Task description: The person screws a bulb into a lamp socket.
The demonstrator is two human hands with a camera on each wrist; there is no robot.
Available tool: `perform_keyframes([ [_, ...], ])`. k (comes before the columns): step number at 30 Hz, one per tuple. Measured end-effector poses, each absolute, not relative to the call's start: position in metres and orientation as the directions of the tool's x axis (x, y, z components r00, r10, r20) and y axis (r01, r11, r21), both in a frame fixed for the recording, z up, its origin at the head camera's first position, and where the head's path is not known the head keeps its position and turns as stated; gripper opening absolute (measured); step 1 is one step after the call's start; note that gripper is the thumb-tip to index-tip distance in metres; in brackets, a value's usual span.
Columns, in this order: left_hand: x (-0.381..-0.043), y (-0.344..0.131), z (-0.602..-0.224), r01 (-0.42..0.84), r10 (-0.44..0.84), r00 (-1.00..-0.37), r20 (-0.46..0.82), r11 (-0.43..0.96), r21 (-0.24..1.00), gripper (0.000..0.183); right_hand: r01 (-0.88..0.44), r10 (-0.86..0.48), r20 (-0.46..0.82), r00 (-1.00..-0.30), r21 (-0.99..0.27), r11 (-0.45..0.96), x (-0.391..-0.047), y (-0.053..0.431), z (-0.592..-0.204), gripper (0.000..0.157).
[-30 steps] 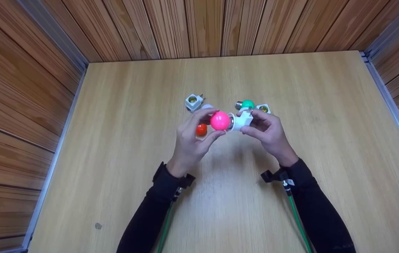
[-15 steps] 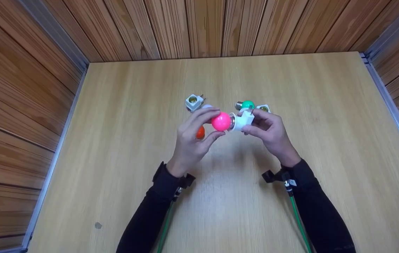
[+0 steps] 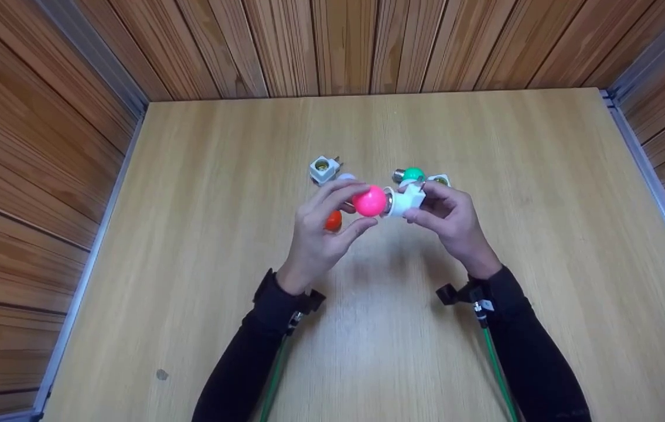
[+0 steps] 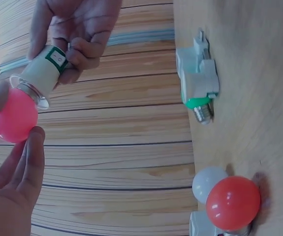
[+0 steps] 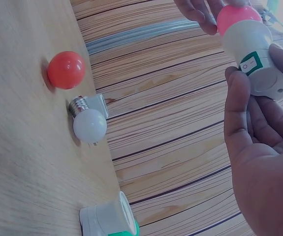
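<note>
pink bulb [image 3: 369, 201], base at the mouth of a white socket [image 3: 405, 201], above the desk [image 3: 221, 176].
left hand [image 3: 317, 231]: fingers pinching the pink bulb; right hand [image 3: 456, 227]: fingers gripping the white socket. from here i'd judge it light, stiff, slick, perhaps brittle; best taken gently round its widest part.

Head view: illumination is even; soft shadows lie across the middle of the bench [image 3: 221, 234], with pale sheen nearer. The pink bulb [image 3: 369, 201] appears nearly saturated. Wrist views: contrast is low; overexposed glare occupies one corner.
</note>
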State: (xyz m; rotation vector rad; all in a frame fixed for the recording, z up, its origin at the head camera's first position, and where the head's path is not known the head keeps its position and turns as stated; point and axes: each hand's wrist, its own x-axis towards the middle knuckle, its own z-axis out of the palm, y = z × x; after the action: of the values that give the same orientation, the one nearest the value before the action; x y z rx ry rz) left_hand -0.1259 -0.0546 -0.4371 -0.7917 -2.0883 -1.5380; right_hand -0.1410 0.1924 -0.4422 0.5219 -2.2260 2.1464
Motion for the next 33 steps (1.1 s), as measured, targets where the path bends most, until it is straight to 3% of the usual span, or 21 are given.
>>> perform_keyframes([
  [19, -0.1222, -0.0552, -0.4327, 0.552, 0.175, -0.831, 0.528, 0.146, 0.821, 0.050, -0.303, -0.238, 0.300, -0.924, -0.953, -0.025, -0.1413, 0.1934, -0.4434, 0.035],
  [33, -0.1215, -0.0522, -0.4340, 0.549, 0.146, -0.835, 0.531, 0.164, 0.819, 0.047, -0.297, -0.241, 0.298, -0.924, -0.954, -0.041, -0.1421, 0.1926, -0.4438, 0.040],
])
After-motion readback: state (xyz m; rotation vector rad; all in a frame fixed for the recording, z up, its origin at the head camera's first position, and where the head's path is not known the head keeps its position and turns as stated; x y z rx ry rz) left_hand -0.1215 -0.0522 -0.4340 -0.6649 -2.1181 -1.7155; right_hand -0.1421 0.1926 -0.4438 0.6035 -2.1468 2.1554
